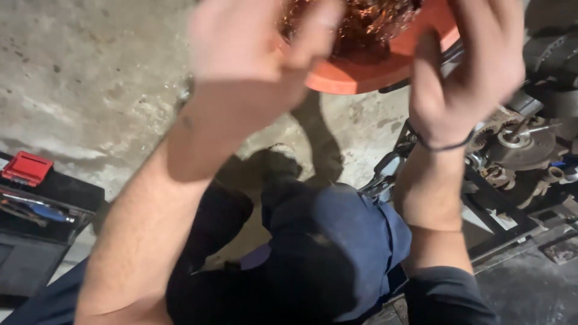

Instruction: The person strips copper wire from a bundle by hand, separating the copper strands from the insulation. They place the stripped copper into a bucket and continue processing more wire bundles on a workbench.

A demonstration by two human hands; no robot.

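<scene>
An orange round dish holding a tangle of copper-coloured wire is at the top centre. My left hand is raised in front of it, blurred, fingers apart and reaching into the wire. On the dish's right side my right hand is lifted, fingers spread, a dark band on its wrist. Whether either hand grips the wire is unclear. My legs in dark blue trousers are below.
A bare concrete floor fills the left. A black toolbox with a red case and tools sits at the left edge. Greasy metal machine parts with gears lie at the right on a dark frame.
</scene>
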